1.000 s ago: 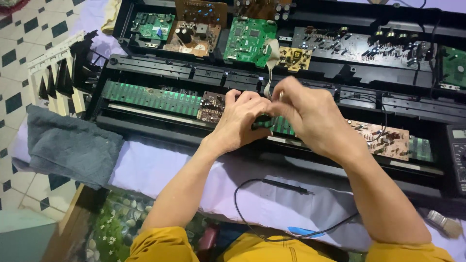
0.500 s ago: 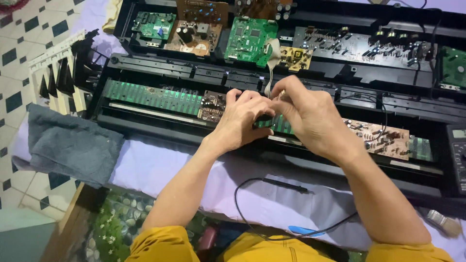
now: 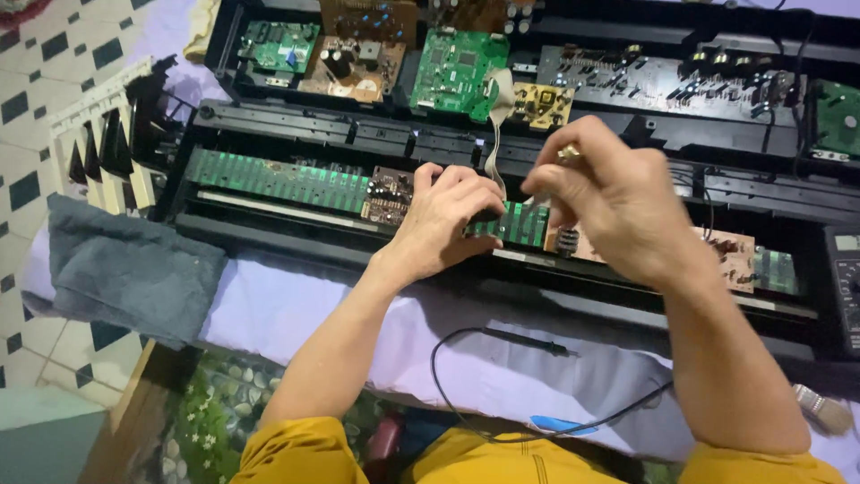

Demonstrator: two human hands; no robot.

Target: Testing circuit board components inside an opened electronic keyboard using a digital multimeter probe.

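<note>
The right hand (image 3: 618, 211) now sits higher and apart from the left hand (image 3: 448, 220). More of the green board (image 3: 515, 224) shows between them.

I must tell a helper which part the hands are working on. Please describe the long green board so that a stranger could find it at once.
Start at the open black keyboard case lying across the table. In its front half runs a long green board; the left hand rests on it, and the right hand is just above it. Unlike the square green boards behind, it is a narrow strip with even ribs.
</note>
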